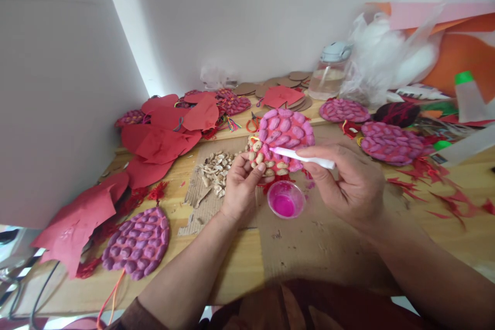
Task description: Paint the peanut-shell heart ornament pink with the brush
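My left hand (240, 185) grips the lower left edge of a heart-shaped piece covered in peanut shells (284, 136). Most of its shells are painted pink; several near my fingers are bare tan. My right hand (350, 180) is closed on a white paintbrush (303, 156), whose tip touches the middle of the heart. A small clear cup of pink paint (286, 199) stands on the cardboard sheet (328, 237) just below the heart, between my hands.
A pile of loose peanut shells (214, 167) lies left of my hand. Finished pink shell hearts lie at the lower left (137, 242) and right (390, 142). Red paper hearts (166, 134) cover the back left. A water bottle (328, 69) and plastic bag (381, 56) stand behind.
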Demonstrator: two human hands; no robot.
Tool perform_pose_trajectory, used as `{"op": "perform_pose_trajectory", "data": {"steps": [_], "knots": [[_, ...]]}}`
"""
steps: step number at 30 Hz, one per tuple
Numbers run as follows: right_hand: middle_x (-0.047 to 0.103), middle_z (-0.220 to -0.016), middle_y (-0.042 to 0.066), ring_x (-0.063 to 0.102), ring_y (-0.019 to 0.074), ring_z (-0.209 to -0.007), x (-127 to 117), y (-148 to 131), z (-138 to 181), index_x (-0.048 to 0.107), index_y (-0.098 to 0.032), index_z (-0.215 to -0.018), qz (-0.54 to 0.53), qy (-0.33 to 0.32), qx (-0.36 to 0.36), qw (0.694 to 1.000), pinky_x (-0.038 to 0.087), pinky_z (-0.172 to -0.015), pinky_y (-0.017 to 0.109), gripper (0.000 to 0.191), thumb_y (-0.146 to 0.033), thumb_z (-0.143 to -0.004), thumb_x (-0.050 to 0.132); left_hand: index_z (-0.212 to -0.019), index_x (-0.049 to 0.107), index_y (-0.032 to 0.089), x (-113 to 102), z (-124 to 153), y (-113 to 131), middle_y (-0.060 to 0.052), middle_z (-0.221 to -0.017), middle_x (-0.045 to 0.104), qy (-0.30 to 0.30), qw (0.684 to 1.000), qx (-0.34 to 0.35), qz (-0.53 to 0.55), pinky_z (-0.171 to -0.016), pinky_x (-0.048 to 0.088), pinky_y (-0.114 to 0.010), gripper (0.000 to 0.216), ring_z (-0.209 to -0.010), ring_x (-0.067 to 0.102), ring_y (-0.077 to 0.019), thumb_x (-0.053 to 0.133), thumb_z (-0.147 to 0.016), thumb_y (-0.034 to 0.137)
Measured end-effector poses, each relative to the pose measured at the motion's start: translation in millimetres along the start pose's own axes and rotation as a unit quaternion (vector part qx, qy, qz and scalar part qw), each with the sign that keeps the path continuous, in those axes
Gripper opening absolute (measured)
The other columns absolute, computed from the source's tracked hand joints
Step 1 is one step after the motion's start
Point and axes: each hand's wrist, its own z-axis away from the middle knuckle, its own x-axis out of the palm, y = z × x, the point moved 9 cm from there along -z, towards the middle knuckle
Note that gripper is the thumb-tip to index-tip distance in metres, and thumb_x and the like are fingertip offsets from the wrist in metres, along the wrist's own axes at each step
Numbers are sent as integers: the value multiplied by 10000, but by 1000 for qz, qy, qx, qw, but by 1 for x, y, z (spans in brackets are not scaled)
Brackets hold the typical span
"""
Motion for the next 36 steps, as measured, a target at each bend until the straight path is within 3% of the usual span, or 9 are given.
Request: {"op": "perform_pose_trajectory", "data": {"steps": [20, 36], "knots": [[778, -954, 32, 705, 171, -885, -1, 4, 0, 690, -216, -1052, 3, -3, 19, 1000, 543, -821, 318, 147, -155, -945, 610, -951, 555, 199, -3, -3, 0, -3, -892, 701, 0, 999, 20, -39, -659, 605, -259, 396, -692, 692, -124, 861, -771, 374], [784, -946, 36, 697, 187, -866, 2, -5, 0, 698, -224, -1093, 33, 4, -33, 999, 557, -816, 329, 227, -117, -895, 674, -973, 572, 189, -3, -3, 2, 3, -857, 700, 2, 1000, 8, -15, -647, 611, -257, 405, -682, 696, -124, 868, -759, 366]]}}
